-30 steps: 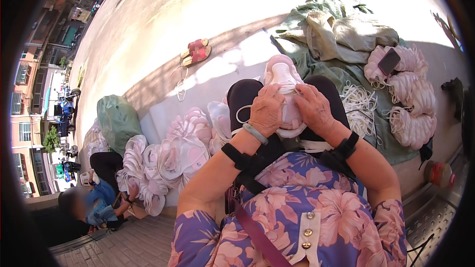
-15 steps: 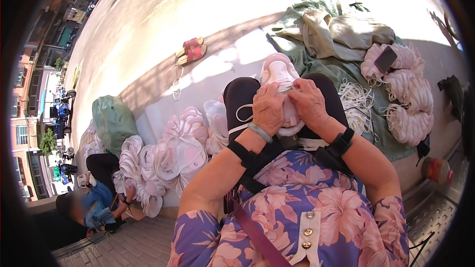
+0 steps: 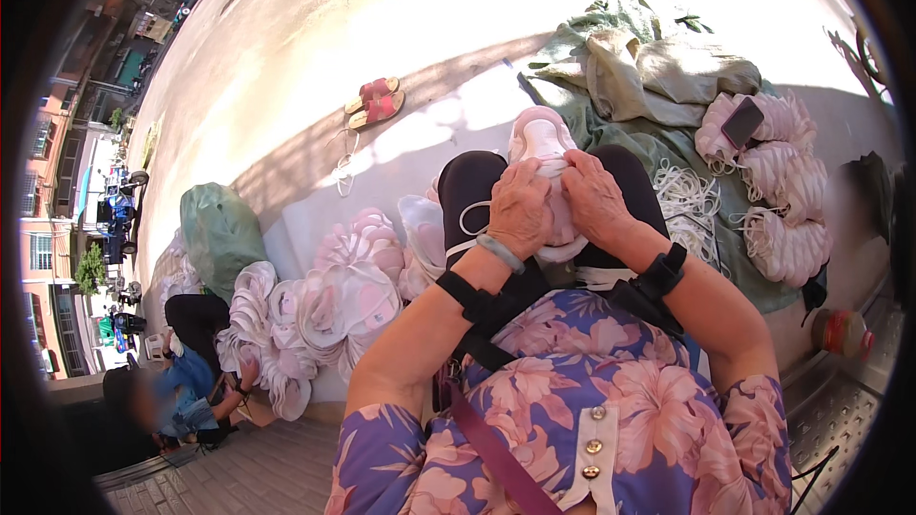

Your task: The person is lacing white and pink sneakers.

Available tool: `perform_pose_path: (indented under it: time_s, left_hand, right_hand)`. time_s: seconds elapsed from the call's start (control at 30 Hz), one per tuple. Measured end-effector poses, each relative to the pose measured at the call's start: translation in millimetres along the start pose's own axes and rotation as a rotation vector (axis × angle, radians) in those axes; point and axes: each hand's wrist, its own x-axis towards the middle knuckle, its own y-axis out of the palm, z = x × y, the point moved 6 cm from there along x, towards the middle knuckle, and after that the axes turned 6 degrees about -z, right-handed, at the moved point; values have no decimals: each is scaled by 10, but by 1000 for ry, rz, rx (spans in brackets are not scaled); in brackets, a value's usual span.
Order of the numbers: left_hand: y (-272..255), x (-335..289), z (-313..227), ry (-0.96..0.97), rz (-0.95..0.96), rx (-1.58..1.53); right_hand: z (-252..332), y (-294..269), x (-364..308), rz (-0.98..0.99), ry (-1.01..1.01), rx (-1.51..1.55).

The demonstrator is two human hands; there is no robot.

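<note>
Currently the shoe (image 3: pixel 540 140) sits on the person's lap, between the knees of the dark trousers (image 3: pixel 625 172), its rounded far end pointing away from the body. Left hand (image 3: pixel 521 204) and right hand (image 3: pixel 593 195): both clamped on the shoe from either side, fingers curled inward over its midsection, knuckles nearly meeting. Whether a lace is pinched under the fingers cannot be told; the backs of the hands cover that area.

Change over the last second: the right hand has moved up and inward along the shoe, and the gap between the hands has narrowed, so less of the upper shows. The shoe keeps its place on the lap. Reading: the work seems concentrated at the shoe's midsection, with both hands on the same spot.

Positions relative to the shoe: a white cord loop (image 3: pixel 465 221) just left, beside the left hand; a pile of pale shoe parts (image 3: pixel 348 291) further left; a green bag (image 3: pixel 219 238) beyond that pile. Red sandals (image 3: pixel 376 107) lie ahead and to the left. To the right, a heap of white laces (image 3: pixel 685 195); further right, pink-white bundles (image 3: pixel 787 176), one carrying a phone (image 3: pixel 742 122).
</note>
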Motion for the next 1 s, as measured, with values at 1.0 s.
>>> perform_pose_path:
  time_s: [1.0]
  left_hand:
    - [-383,-7,-241,57,49,-40]
  right_hand:
    - [-515,-631,-292,-16,-153,-214]
